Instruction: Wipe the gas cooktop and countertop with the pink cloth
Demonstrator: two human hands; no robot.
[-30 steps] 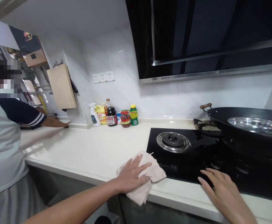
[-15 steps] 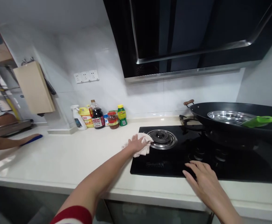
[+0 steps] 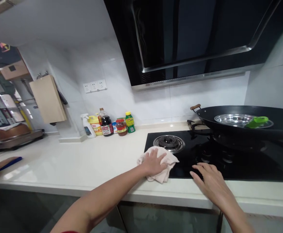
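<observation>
My left hand point(image 3: 154, 163) presses down on a crumpled pale pink cloth point(image 3: 167, 171) with its fingers spread. The cloth lies over the front left corner of the black glass gas stove point(image 3: 182, 173), partly on the white counter, just in front of the left burner point(image 3: 169, 143). My right hand point(image 3: 209, 179) holds nothing; its fingers are loosely stretched and a little bent at the stove's front edge, below the two control knobs point(image 3: 206, 156). Whether its fingertips touch the glass I cannot tell.
A black wok point(image 3: 238, 129) with a metal colander point(image 3: 235, 120) and a green handle point(image 3: 256, 122) stands at right. Seasoning bottles and a spray bottle point(image 3: 88, 126) line the wall. The range hood point(image 3: 192, 74) hangs above. At far left, another person's hand point(image 3: 4, 164) is by a blue object point(image 3: 11, 161).
My left hand has drawn the cloth nearer and to the right, from beside the burner to the stove's front edge. My right hand has barely moved. The other person's hand has shifted toward the counter's front.
</observation>
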